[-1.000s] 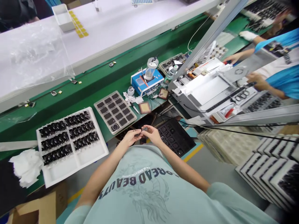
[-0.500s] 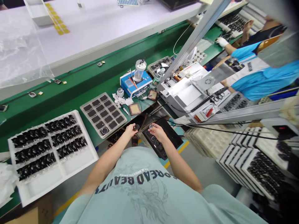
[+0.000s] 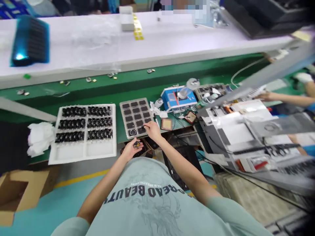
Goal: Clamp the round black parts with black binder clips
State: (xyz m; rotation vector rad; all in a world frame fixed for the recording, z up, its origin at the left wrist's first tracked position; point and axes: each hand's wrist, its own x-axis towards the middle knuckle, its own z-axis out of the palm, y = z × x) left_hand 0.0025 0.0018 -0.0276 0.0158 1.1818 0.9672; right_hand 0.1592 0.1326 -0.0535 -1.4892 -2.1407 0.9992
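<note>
My left hand [image 3: 131, 151] is turned palm up in front of the bench edge. It holds a small round part like a watch case [image 3: 136, 144], dark with some yellow on its upper side. My right hand [image 3: 153, 131] reaches over the near right corner of a clear compartment tray [image 3: 125, 120]. Its fingers are pinched together at a front compartment, on something dark that they mostly cover. A round dark piece with a ring [image 3: 132, 132] sits in the near left compartment. Dark square inserts fill the other visible compartments.
Left of the tray, a white foam tray [image 3: 100, 150] carries rows of black watch-like pieces. Behind on the right are a blue box [image 3: 171, 100] and a small jar [image 3: 158, 103]. A tan square pad [image 3: 166, 124] lies beside my right hand. A slanted metal post [image 3: 248, 77] crosses the right side.
My right hand has moved from above the black tray on the right to the compartment tray. My left hand has turned palm up with the round part. The view has swung left.
</note>
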